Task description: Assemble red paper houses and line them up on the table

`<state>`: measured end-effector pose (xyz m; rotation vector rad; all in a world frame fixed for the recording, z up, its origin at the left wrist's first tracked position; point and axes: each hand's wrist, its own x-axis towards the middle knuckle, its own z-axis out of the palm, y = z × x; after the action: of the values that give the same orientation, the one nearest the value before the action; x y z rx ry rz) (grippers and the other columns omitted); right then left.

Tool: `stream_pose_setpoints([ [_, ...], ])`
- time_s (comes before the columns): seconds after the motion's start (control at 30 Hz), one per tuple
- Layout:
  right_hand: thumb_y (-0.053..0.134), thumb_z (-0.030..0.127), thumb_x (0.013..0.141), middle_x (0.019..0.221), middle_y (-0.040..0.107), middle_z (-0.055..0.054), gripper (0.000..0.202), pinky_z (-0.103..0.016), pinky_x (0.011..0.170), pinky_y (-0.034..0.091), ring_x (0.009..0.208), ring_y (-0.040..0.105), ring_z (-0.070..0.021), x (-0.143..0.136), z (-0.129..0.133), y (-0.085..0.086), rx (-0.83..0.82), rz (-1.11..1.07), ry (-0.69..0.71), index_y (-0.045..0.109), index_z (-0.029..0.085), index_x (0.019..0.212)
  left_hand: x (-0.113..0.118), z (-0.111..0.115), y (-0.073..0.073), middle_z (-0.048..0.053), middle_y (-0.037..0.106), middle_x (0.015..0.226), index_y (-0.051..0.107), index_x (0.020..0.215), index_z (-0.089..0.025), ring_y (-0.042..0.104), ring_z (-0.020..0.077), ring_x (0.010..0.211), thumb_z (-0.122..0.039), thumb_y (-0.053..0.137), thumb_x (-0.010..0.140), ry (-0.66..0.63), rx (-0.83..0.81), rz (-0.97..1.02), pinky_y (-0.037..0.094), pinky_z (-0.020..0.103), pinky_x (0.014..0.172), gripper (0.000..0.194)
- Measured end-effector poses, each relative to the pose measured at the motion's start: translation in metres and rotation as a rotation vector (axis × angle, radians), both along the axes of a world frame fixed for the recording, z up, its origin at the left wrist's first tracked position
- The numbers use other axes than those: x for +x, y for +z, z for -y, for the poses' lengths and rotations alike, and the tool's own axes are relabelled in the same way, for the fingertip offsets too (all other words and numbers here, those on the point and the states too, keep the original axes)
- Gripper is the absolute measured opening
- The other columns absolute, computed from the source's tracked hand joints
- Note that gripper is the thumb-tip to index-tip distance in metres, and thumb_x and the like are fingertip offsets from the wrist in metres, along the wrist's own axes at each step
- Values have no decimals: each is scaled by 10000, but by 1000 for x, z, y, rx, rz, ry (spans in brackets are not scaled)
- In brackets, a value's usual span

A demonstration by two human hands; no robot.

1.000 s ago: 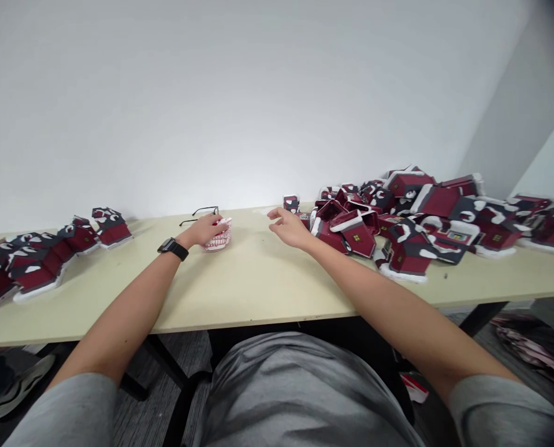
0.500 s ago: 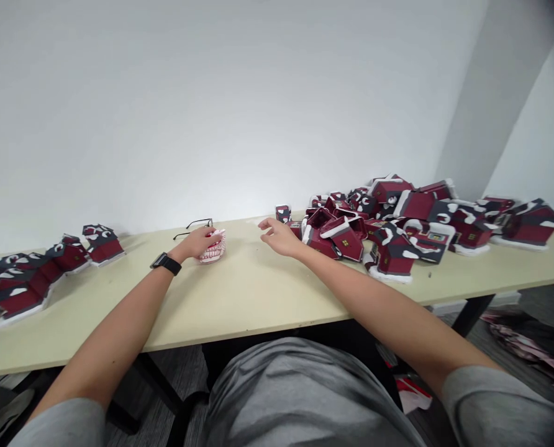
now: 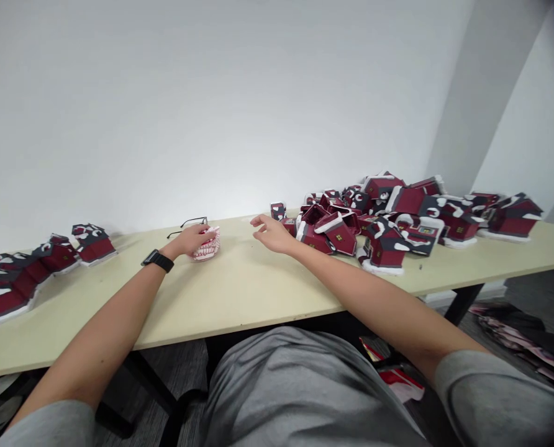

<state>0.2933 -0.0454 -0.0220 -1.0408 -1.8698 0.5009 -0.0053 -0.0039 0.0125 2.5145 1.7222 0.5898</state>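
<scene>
My left hand point(image 3: 191, 239), with a black watch on its wrist, is closed on the left and upper side of a red-and-white ball of twine point(image 3: 207, 249). The twine rests on the table, partly covered by the fingers. To its right, my right hand point(image 3: 273, 234) hovers above the table with thumb and fingers apart, and nothing is in it. That hand is nearest a heap of small dark-red model houses point(image 3: 342, 234) with snowy grey roofs.
Black-framed glasses point(image 3: 194, 220) lie behind my left hand. More red houses point(image 3: 93, 243) stand in a row at the table's left end. The pale table point(image 3: 240, 298) backs onto a white wall point(image 3: 240, 112). A small dark bit point(image 3: 420, 267) lies near the right-hand heap.
The whole view has shifted slightly to the right, so things sit further left. My left hand stays on the twine, and my right hand remains raised with fingers apart.
</scene>
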Motion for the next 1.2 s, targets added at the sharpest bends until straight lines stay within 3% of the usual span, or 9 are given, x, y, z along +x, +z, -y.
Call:
stream_pose_setpoints([
  [0.2, 592, 121, 831, 1282, 674, -82, 300, -392, 986, 523, 1002, 666, -199, 0, -3, -3, 43, 6, 21, 624, 196, 1120, 5, 5, 1, 53, 744, 990, 714, 991, -230, 670, 249, 879, -710, 477, 873, 31, -14, -15, 495, 317, 747, 548],
  [0.47, 594, 131, 831, 1288, 674, -82, 317, -383, 988, 517, 1019, 662, -200, 1, 5, 7, 102, -29, 28, 626, 187, 1141, 6, 6, 2, 72, 757, 1062, 732, 1012, -231, 680, 282, 943, -740, 481, 841, 39, 11, -42, 504, 348, 823, 593],
  [0.77, 587, 138, 853, 1294, 682, -82, 302, -360, 994, 516, 1038, 673, -197, 1, 13, 11, 111, 17, 20, 621, 194, 1148, 7, 12, 4, 78, 770, 1042, 734, 1011, -237, 699, 280, 898, -763, 442, 843, 42, 3, -49, 515, 336, 764, 624],
  [1.0, 588, 142, 843, 1317, 664, -89, 327, -400, 1019, 515, 1056, 658, -212, 2, 8, 10, 125, 17, 30, 614, 193, 1165, 4, 2, 1, 106, 737, 1253, 719, 1176, -210, 683, 306, 1076, -756, 465, 840, 76, -15, -77, 503, 326, 880, 690],
  [1.2, 577, 121, 843, 1342, 644, -125, 350, -405, 977, 538, 1048, 649, -221, 4, 13, 12, 106, 11, 47, 604, 161, 1190, 4, -2, 1, 120, 713, 1301, 697, 1253, -194, 672, 324, 1111, -756, 426, 852, 89, -11, -147, 497, 342, 922, 742],
])
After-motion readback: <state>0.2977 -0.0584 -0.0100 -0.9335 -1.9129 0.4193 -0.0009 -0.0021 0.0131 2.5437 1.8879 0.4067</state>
